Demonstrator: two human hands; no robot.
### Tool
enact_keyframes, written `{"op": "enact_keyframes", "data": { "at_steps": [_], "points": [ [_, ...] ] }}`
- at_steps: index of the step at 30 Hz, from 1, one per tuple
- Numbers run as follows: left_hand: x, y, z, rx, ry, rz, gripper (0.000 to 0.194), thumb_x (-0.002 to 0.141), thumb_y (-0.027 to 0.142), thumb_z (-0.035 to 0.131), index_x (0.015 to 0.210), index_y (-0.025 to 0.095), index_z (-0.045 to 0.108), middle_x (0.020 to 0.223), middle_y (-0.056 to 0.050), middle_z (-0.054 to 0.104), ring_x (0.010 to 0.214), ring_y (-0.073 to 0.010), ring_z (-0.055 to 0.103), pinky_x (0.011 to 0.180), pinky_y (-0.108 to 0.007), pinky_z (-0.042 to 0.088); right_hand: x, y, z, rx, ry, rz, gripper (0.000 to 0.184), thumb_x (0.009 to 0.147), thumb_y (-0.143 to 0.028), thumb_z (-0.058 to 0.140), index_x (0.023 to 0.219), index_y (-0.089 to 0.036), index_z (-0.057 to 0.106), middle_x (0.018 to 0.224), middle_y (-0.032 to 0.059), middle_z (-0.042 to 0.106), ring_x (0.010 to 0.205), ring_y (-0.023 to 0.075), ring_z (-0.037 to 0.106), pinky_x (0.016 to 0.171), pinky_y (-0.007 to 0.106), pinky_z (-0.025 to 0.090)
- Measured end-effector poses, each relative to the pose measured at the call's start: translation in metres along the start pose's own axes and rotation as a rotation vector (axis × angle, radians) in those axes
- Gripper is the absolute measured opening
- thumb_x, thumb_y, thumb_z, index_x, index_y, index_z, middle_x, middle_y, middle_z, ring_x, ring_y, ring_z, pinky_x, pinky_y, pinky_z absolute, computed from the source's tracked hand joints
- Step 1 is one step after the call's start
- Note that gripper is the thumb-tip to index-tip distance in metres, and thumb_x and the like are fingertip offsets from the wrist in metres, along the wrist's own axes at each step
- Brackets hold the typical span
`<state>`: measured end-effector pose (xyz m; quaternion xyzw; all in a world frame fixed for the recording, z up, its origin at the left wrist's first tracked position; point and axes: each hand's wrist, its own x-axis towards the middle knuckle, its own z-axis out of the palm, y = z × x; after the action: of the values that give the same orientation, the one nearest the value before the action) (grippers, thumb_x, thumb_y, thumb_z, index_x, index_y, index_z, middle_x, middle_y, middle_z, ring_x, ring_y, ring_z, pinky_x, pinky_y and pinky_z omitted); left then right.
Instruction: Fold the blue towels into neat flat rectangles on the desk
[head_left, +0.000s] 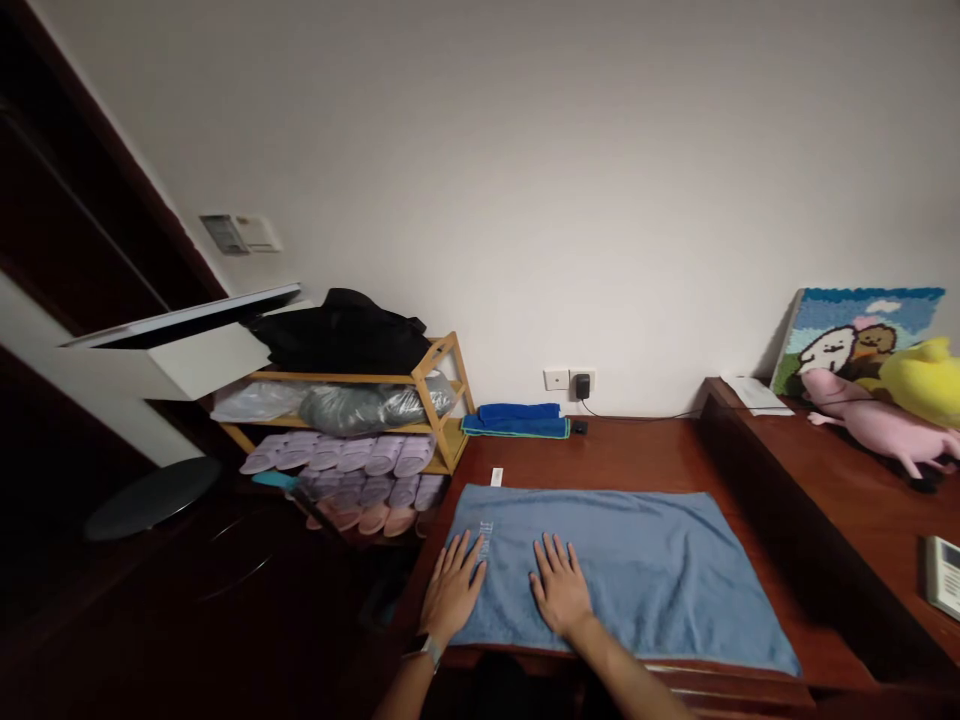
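A blue towel (637, 550) lies spread over the reddish-brown wooden desk (637, 455), with folds and wrinkles toward its right side. Pale lettering shows near its left edge, and a white tag sticks out at the upper left corner. My left hand (453, 588) rests flat at the towel's left edge, fingers stretched out; a watch is on that wrist. Flat on the towel, left of its middle, lies my right hand (561, 588) with fingers spread. Neither hand grips anything.
A folded darker blue cloth (517, 420) lies at the desk's back, near a plugged-in adapter (583, 386). Left stands a wooden rack (450, 400) with slippers and a black bag (341, 335). On the raised right surface are plush toys (870, 415) and a calculator-like device (943, 575).
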<state>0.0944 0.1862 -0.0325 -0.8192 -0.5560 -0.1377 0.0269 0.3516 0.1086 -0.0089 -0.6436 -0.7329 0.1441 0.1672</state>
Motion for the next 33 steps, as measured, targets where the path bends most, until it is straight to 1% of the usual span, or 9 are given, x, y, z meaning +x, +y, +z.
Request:
{"op": "enact_keyframes", "data": {
  "at_steps": [2, 4, 13, 15, 17, 21, 24, 28, 33],
  "points": [
    [-0.001, -0.001, -0.002, -0.01, 0.005, 0.01, 0.052, 0.104, 0.045, 0.041, 0.156, 0.036, 0.042, 0.165, -0.003, 0.039, 0.152, -0.0258, 0.036, 0.125, -0.052, 0.028, -0.002, 0.007, 0.004, -0.006, -0.035, 0.029, 0.064, 0.106, -0.053, 0.02, 0.162, -0.023, 0.027, 0.169, 0.0039, 0.017, 0.158, 0.0251, 0.012, 0.129, 0.052, 0.008],
    [0.002, -0.002, -0.003, -0.016, -0.003, 0.014, 0.052, 0.104, 0.045, 0.042, 0.155, 0.036, 0.043, 0.164, -0.003, 0.04, 0.152, -0.0253, 0.036, 0.125, -0.051, 0.028, -0.013, 0.033, -0.003, -0.039, -0.023, 0.077, 0.064, 0.106, -0.053, 0.02, 0.162, -0.024, 0.027, 0.169, 0.0028, 0.017, 0.158, 0.0242, 0.013, 0.129, 0.051, 0.007],
    [0.008, -0.006, -0.001, -0.03, -0.014, 0.018, 0.052, 0.103, 0.046, 0.043, 0.154, 0.036, 0.045, 0.164, -0.003, 0.04, 0.152, -0.0266, 0.036, 0.125, -0.054, 0.027, -0.131, 0.247, -0.084, -0.34, 0.094, 0.609, 0.072, 0.098, -0.05, 0.02, 0.161, -0.019, 0.033, 0.167, 0.0063, 0.029, 0.156, 0.0277, 0.022, 0.127, 0.052, 0.018],
    [0.009, -0.006, -0.002, -0.023, -0.019, 0.013, 0.052, 0.102, 0.046, 0.043, 0.154, 0.036, 0.045, 0.164, -0.003, 0.04, 0.152, -0.0265, 0.036, 0.125, -0.054, 0.027, -0.148, 0.276, -0.092, -0.361, 0.103, 0.655, 0.074, 0.096, -0.05, 0.017, 0.161, -0.019, 0.033, 0.168, 0.0044, 0.027, 0.156, 0.025, 0.021, 0.127, 0.048, 0.021],
    [0.011, -0.006, -0.003, -0.011, -0.043, 0.008, 0.053, 0.103, 0.046, 0.042, 0.154, 0.036, 0.045, 0.165, -0.002, 0.038, 0.152, -0.026, 0.034, 0.125, -0.053, 0.026, -0.156, 0.29, -0.094, -0.356, 0.123, 0.663, 0.077, 0.095, -0.05, 0.012, 0.161, -0.018, 0.033, 0.168, 0.0039, 0.026, 0.156, 0.0237, 0.019, 0.126, 0.046, 0.023],
    [0.015, -0.007, -0.009, 0.005, -0.128, -0.001, 0.054, 0.103, 0.048, 0.04, 0.155, 0.034, 0.043, 0.166, -0.002, 0.036, 0.154, -0.0255, 0.032, 0.125, -0.051, 0.026, -0.154, 0.289, -0.096, -0.358, 0.164, 0.67, 0.078, 0.093, -0.049, 0.011, 0.159, -0.018, 0.038, 0.166, 0.007, 0.033, 0.155, 0.0266, 0.026, 0.125, 0.05, 0.025],
    [0.01, -0.011, -0.012, 0.005, -0.105, 0.011, 0.053, 0.104, 0.048, 0.039, 0.155, 0.034, 0.044, 0.165, -0.003, 0.037, 0.153, -0.0246, 0.032, 0.125, -0.05, 0.029, -0.145, 0.271, -0.096, -0.374, 0.194, 0.636, 0.076, 0.093, -0.05, 0.018, 0.157, -0.016, 0.042, 0.164, 0.0091, 0.035, 0.155, 0.029, 0.026, 0.127, 0.051, 0.021],
    [-0.009, -0.015, -0.014, -0.016, -0.015, 0.089, 0.051, 0.104, 0.047, 0.038, 0.155, 0.036, 0.043, 0.165, -0.001, 0.037, 0.153, -0.0233, 0.033, 0.125, -0.05, 0.03, -0.124, 0.221, -0.083, -0.291, 0.216, 0.457, 0.071, 0.099, -0.051, 0.02, 0.16, -0.018, 0.037, 0.167, 0.0061, 0.029, 0.156, 0.0266, 0.02, 0.129, 0.048, 0.017],
    [-0.025, -0.018, -0.017, -0.042, -0.021, 0.111, 0.05, 0.104, 0.045, 0.042, 0.153, 0.037, 0.046, 0.163, 0.0, 0.041, 0.15, -0.0231, 0.039, 0.123, -0.049, 0.034, -0.095, 0.155, -0.055, -0.144, 0.085, 0.294, 0.065, 0.103, -0.054, 0.023, 0.161, -0.025, 0.033, 0.168, 0.0023, 0.024, 0.156, 0.0248, 0.02, 0.128, 0.051, 0.017]
  ]
}}
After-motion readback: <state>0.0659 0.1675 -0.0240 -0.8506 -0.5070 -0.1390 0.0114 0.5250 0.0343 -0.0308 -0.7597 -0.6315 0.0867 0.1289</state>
